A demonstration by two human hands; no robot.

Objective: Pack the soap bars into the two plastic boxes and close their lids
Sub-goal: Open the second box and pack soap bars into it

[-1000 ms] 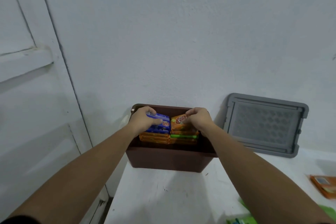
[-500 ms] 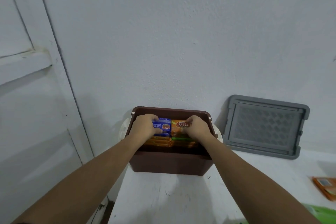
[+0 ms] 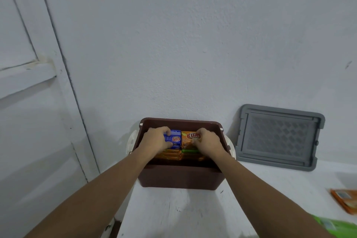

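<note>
Two hands were inside the brown box [image 3: 179,177], which sat on the white table [image 3: 173,214] against the wall. The left hand [image 3: 156,139] had its fingers curled round a blue soap bar [image 3: 174,138] in the left half of the box. The right hand [image 3: 208,141] had its fingers curled round an orange soap bar [image 3: 190,137] in the right half. Both bars lay on top of more orange bars stacked in the box, with one green bar [image 3: 190,150] below the right hand. The pile looked quite high, so I think a lid might not shut flat if the top bars sat crooked. The wrappers looked shiny and slippery, so a bar could slide out of a grip. The box stood near the table's left edge, and a hard push could shove it off. The box was smooth, hard plastic with round white handles [image 3: 131,141] on its sides. A grey lid [image 3: 278,137], flat with a bumpy pattern, leaned on the wall right of the box. A loose orange bar [image 3: 345,201] and a green packet [image 3: 336,226] lay far right of the box, not yet packed.
</note>
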